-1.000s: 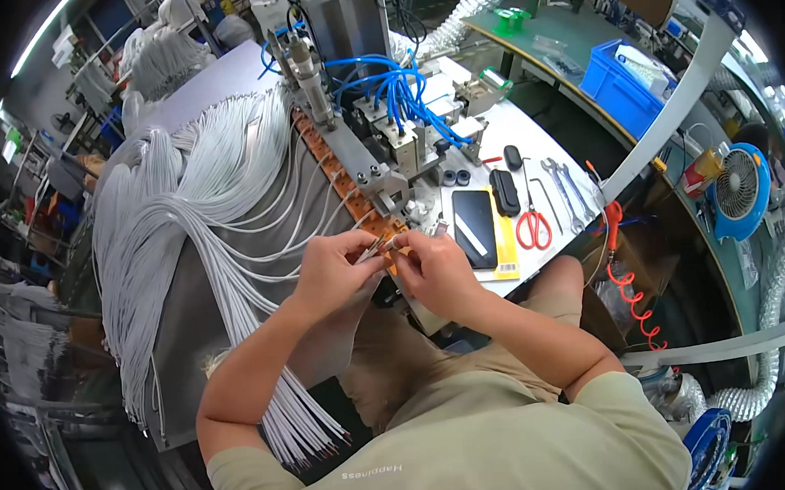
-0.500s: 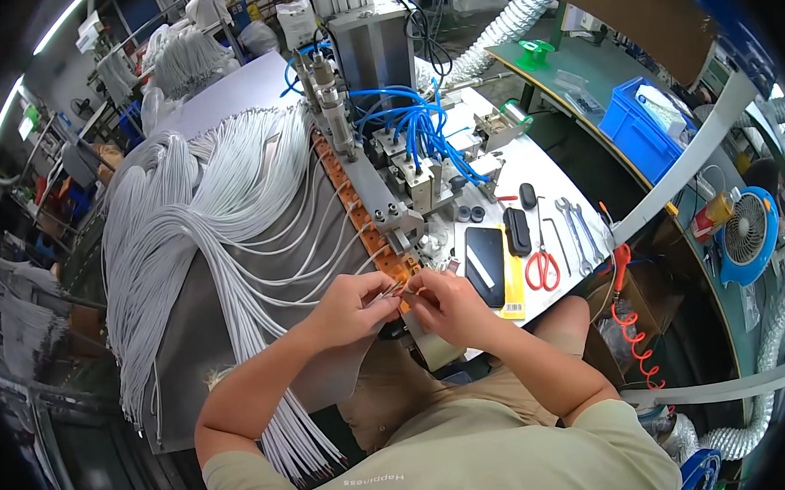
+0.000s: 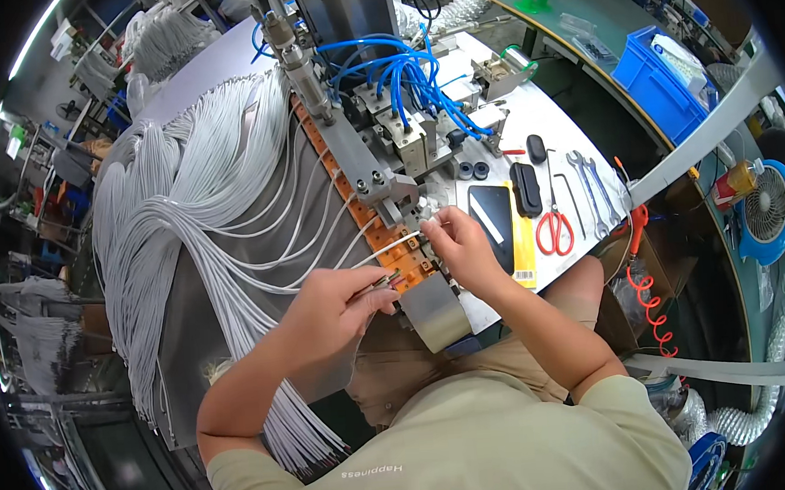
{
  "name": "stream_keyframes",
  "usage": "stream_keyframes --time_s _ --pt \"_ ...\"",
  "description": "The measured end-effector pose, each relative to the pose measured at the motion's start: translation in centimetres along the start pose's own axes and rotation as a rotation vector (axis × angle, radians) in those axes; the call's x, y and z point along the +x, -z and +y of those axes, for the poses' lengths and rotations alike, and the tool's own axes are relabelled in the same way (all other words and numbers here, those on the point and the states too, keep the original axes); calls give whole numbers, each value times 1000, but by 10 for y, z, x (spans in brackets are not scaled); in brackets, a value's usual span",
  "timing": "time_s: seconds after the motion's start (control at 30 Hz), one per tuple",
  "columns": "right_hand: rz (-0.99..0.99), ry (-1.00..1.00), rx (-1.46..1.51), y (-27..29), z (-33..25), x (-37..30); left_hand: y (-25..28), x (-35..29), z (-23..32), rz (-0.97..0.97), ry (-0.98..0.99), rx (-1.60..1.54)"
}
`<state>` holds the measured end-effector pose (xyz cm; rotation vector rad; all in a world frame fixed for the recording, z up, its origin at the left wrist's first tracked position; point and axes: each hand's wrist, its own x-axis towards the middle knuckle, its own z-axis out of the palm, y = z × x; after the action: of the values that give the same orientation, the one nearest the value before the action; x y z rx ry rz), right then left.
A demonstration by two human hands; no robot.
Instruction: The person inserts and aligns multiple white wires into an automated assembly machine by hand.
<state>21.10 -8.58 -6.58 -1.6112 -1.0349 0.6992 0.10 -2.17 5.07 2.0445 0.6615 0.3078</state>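
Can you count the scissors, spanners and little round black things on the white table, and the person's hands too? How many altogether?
Red-handled metal scissors: 1
Silver metal open-ended spanners: 2
Small round black pieces, side by side: 2
Bare hands, left hand and right hand: 2
Total: 7

right hand [image 3: 467, 251] hides end of cable [image 3: 386, 252]; pieces [image 3: 381, 284] in left hand [image 3: 329, 307] too small to identify; column [image 3: 347, 16] cropped above.

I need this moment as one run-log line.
left hand: holding cable ends; right hand: pinching white cable; orange rail: under cable; scissors: untouched
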Motion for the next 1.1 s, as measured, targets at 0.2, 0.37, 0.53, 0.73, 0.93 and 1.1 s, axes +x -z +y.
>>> stream_keyframes --time_s 0.2,0.37,0.53,0.73,0.93,1.1 --pt "-232 -209 274 1 -9 12 -11 17 -37 26 -208 204" --pt "-168 -138 161 -5 3 9 -16 15 -39 132 -363 485" --pt "-176 -179 284 -1 -1 6 -15 15 -41 183 -338 384" --pt "-52 333 15 10 -46 -52 -6 13 -38 19 3 -139" --pt "61 632 -327 -8 -40 -43 -9 14 -39 -3 -3 -104" --pt "-15 550 -202 -7 -44 -43 -12 13 -38 48 -88 63"
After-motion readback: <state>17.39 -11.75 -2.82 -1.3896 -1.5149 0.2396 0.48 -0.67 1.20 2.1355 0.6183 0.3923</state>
